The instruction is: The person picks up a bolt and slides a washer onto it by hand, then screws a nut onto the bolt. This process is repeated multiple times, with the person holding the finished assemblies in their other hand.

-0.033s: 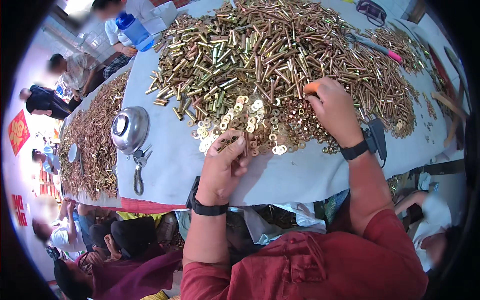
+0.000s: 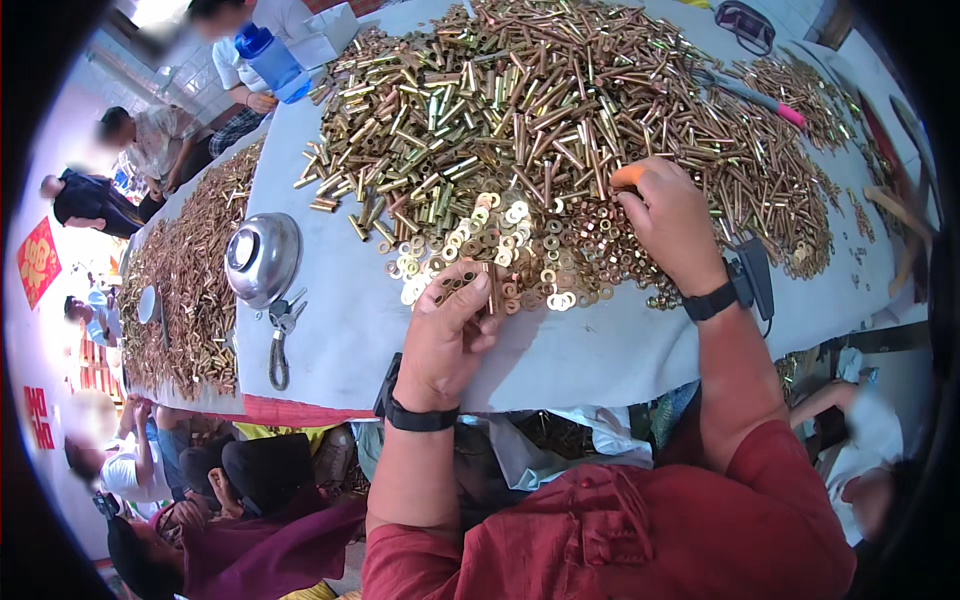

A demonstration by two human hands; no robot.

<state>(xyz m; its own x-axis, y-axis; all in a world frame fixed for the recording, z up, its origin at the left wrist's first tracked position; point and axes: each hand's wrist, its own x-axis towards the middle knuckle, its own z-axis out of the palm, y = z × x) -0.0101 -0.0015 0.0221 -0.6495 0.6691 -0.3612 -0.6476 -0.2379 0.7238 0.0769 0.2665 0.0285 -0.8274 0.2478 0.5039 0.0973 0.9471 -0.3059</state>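
My left hand [image 2: 450, 330] is closed around several short brass-coloured metal tubes [image 2: 490, 285], with some of their open ends showing between the fingers. It hovers at the near edge of a heap of flat washers [image 2: 465, 240]. My right hand [image 2: 665, 215] has an orange cover [image 2: 627, 176] on one finger. Its thumb and finger are bent together over a pile of small nuts [image 2: 615, 235]; anything between the tips is hidden. Just beyond both hands lies a large heap of metal tubes [image 2: 560, 100].
An upturned steel bowl [image 2: 280, 262] and keys on a braided strap [image 2: 278, 360] lie to the left. A blue bottle [image 2: 275, 65] stands at the far left, a pink-ended tool [image 2: 760, 98] on the heap's right. Several people sit around the tables; another tube heap [image 2: 185, 290] is leftward.
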